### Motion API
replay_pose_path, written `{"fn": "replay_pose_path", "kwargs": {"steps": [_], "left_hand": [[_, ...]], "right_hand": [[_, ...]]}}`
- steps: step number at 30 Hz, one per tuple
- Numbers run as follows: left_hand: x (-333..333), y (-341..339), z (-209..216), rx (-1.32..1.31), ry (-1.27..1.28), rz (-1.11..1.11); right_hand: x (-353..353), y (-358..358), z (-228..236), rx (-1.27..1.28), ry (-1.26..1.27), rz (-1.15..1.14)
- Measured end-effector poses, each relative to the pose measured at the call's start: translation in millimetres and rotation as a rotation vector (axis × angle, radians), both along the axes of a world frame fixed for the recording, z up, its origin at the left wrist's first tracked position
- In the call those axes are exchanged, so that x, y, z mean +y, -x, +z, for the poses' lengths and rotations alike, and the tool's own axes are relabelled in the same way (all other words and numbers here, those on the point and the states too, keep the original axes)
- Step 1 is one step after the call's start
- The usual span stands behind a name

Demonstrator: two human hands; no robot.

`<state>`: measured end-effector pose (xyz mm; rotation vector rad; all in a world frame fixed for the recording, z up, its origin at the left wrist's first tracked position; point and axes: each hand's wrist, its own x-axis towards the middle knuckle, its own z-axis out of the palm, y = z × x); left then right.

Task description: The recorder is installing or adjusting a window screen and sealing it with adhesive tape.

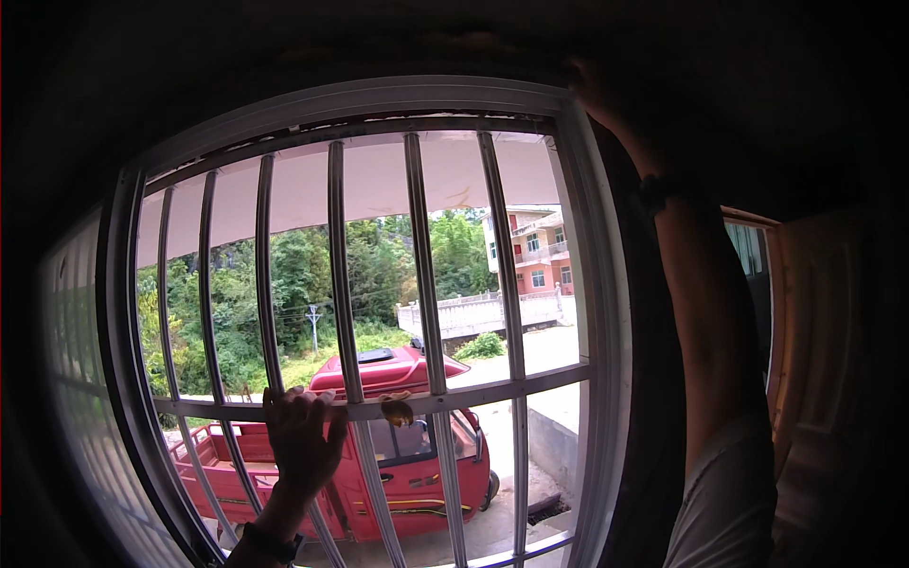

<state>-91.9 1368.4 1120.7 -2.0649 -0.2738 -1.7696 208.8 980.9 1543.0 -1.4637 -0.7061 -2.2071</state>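
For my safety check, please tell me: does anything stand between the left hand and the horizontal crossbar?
Nothing visible does: the left hand has its fingers over the crossbar. The brown lump is farther right along it, not between them.

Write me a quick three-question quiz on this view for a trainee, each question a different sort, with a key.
1. Which hand is at the horizontal crossbar? A) right B) left C) both
2. True or false: the right hand is lower in the picture than the left.
3. Fill in: the body of the vehicle beyond the upright bars is mainly ___.

Key:
1. B, the left hand.
2. False; the right hand is raised by the upper right corner of the window frame.
3. Red.
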Motion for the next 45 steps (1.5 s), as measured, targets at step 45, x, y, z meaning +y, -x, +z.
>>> {"fn": "replay_pose_path", "kwargs": {"steps": [45], "left_hand": [[-3.1, 0.1, 1.1, -0.025, -0.04, 0.025]], "right_hand": [[-8.8, -8.6, 22.0, -0.375, 0.302, 0.004]]}}
